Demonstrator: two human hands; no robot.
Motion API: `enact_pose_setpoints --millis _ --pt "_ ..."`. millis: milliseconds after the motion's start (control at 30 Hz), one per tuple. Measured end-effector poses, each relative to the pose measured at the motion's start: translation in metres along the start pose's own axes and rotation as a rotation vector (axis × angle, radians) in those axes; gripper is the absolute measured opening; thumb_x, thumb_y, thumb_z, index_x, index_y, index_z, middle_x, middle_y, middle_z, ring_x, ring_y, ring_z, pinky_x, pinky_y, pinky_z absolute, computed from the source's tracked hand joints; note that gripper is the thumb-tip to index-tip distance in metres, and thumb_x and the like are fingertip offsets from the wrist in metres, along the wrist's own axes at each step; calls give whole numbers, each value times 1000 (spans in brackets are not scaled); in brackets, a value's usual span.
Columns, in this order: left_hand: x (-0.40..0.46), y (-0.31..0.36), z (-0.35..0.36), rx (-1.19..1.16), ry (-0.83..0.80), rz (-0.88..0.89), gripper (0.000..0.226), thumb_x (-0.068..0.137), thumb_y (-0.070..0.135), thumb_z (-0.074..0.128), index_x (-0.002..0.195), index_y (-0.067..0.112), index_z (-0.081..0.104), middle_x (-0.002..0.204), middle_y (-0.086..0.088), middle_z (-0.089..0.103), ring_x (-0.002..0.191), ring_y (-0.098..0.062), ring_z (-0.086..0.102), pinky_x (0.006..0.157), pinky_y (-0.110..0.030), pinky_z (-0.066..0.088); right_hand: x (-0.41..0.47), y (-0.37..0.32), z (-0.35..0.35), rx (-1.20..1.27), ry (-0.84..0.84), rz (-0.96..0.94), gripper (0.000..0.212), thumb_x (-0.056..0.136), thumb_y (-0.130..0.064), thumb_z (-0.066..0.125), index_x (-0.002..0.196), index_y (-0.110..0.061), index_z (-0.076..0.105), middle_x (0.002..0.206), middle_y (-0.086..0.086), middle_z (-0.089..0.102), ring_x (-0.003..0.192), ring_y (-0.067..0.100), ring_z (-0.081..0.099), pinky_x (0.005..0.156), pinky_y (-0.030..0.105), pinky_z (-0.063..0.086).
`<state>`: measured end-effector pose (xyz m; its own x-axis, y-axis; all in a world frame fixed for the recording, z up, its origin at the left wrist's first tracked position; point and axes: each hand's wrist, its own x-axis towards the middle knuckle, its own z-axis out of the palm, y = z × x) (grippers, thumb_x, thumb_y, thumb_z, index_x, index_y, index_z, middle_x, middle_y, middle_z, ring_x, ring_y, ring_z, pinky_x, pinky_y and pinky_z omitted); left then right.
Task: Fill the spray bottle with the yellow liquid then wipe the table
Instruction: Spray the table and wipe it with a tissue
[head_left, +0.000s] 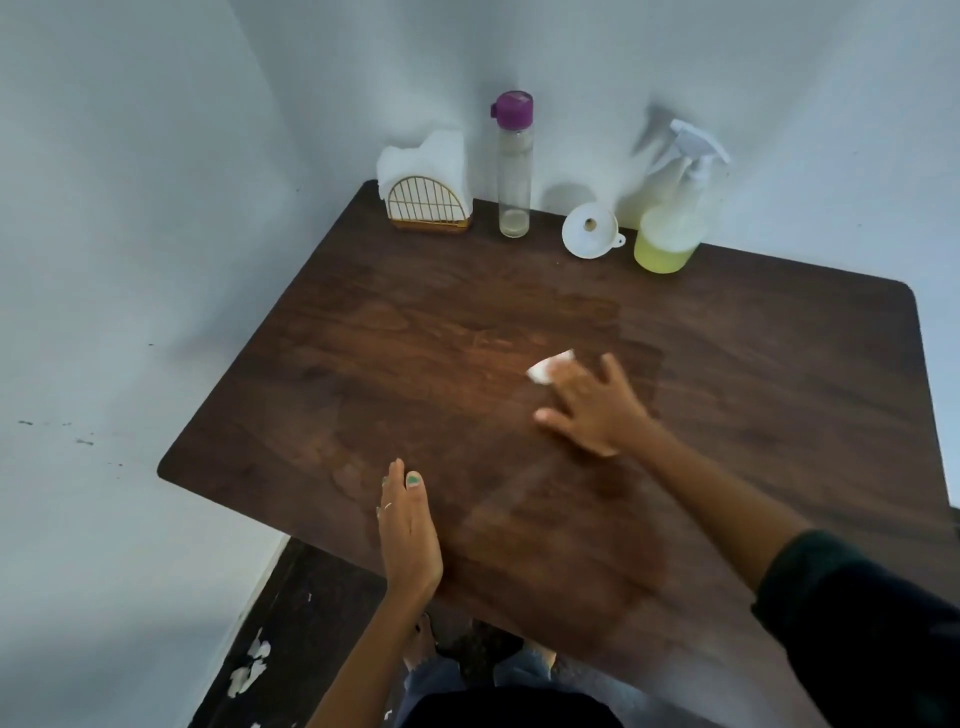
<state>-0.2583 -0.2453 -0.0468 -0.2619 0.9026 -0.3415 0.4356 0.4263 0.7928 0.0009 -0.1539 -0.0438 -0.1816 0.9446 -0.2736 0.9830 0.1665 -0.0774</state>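
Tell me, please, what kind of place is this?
Probably a plain room corner at home: a dark wooden table against bare white walls, with a napkin holder and spray bottle.

Along the table's (779, 395) back edge, left to right: napkin holder (427, 205), bottle (514, 171), funnel (591, 230), spray bottle (670, 218), apparently upright.
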Motion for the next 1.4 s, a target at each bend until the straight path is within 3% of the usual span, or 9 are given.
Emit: enact_pose_setpoints --millis 100,233,567,733,833,967,1167,1267,1400 --pt "-4 3 -2 -27 -19 4 68 91 56 15 150 23 20 158 3 20 147 -17 13 114 -29 7 23 60 -19 126 -95 319 87 83 -73 3 150 -17 3 159 0 0 145 11 -3 111 58 -8" --pt "-6 6 -6 -89 -11 2 75 85 61 16 150 24 20 158 6 20 146 -16 12 120 -37 10 74 38 -37 232 -174 419 91 83 -75 5 149 -12 -2 158 8 -9 145 22 -11 113 58 -9" --pt "9 -2 -14 -281 180 47 83 83 67 22 151 20 17 158 9 17 143 -2 17 121 -34 14 107 -207 -10 75 -48 -305 85 91 -64 22 147 -3 5 157 15 4 145 24 -5 113 55 -11" --pt "35 -3 -46 -293 334 5 52 103 34 23 151 16 16 159 0 15 145 -13 17 116 -30 17 48 -210 21 -14 -53 -590 78 92 -60 20 148 -6 11 157 12 9 146 21 1 115 50 -10" --pt "58 -7 -67 -267 356 24 51 103 33 22 150 13 19 158 -5 19 145 -17 19 115 -28 16 39 -155 14 23 29 -483 92 84 -74 8 144 -7 28 151 9 31 142 17 21 113 47 -7" --pt "91 -8 -85 -277 343 -6 53 102 36 21 150 14 20 158 -3 21 144 -17 21 112 -23 16 72 -64 -14 56 -19 -27 108 68 -82 -13 149 -14 8 158 2 10 145 8 0 115 50 -7" --pt "138 -10 -106 -270 302 -1 53 103 36 22 151 15 19 158 -2 22 144 -14 21 117 -28 16 184 -70 -54 176 -110 338 96 79 -77 4 148 -11 -4 158 8 -8 145 21 -10 113 59 -6" --pt "158 -11 -116 -280 284 10 61 98 51 20 151 20 17 158 1 22 144 -13 22 120 -39 19 231 -138 -61 168 -88 214 93 83 -76 11 149 -11 1 158 10 -3 145 22 -7 110 59 -10" --pt "181 -11 -126 -288 308 28 60 98 45 22 150 15 19 158 -3 22 144 -12 21 120 -37 18 235 -255 -46 107 -43 -209 90 86 -72 22 148 -8 12 157 12 9 146 21 -2 110 59 -13"
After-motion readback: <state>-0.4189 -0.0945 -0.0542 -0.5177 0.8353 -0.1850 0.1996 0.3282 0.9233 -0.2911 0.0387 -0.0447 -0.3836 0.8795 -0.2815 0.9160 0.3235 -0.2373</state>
